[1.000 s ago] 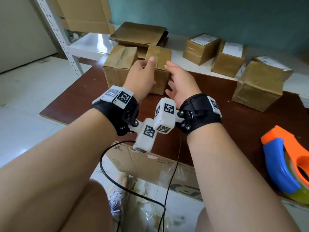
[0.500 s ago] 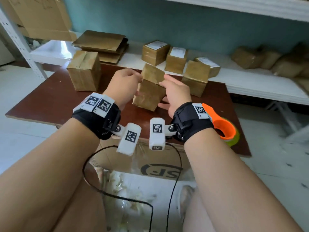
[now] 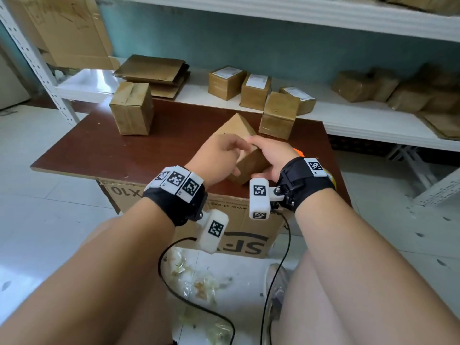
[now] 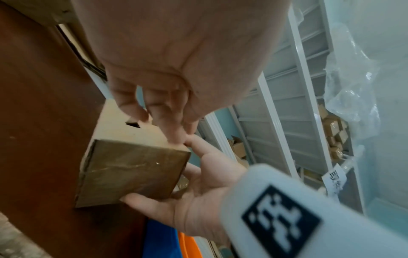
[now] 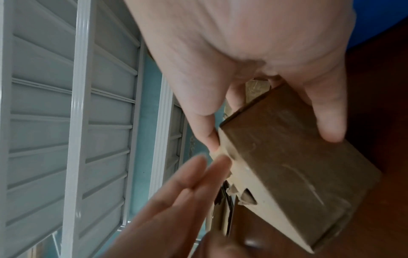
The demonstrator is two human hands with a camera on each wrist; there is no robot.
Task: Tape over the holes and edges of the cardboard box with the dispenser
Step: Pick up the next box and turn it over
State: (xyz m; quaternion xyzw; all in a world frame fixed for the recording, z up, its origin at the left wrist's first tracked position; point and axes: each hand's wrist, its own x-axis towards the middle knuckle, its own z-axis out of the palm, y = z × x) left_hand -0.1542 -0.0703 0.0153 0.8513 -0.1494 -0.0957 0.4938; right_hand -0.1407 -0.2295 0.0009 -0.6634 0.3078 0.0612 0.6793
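Note:
A small brown cardboard box [image 3: 236, 127] is held tilted over the front of the dark wooden table [image 3: 124, 150]. My right hand [image 3: 270, 155] grips it, thumb on the taped dark face [image 5: 287, 165] and fingers behind the edge. My left hand [image 3: 219, 155] lays straight fingers [image 5: 198, 174] on the pale face, which has a torn hole [image 4: 132, 124]. The same hole [image 5: 248, 198] shows in the right wrist view. Only an orange corner of the tape dispenser [image 3: 298, 152] shows behind my right wrist; its blue and orange body [image 4: 161, 242] lies on the table below the right palm.
One taped box [image 3: 132, 108] stands at the table's back left, another [image 3: 278, 115] at its back right. A white shelf [image 3: 348, 118] behind carries labelled boxes and flat cardboard [image 3: 151, 70]. A large printed carton [image 3: 236, 220] sits under the table's front edge. Cables hang from my wrists.
Both hands lifted the box from beside the back-left box and brought it to the table's front, tilting it. The left hand's grip has loosened to straight fingers.

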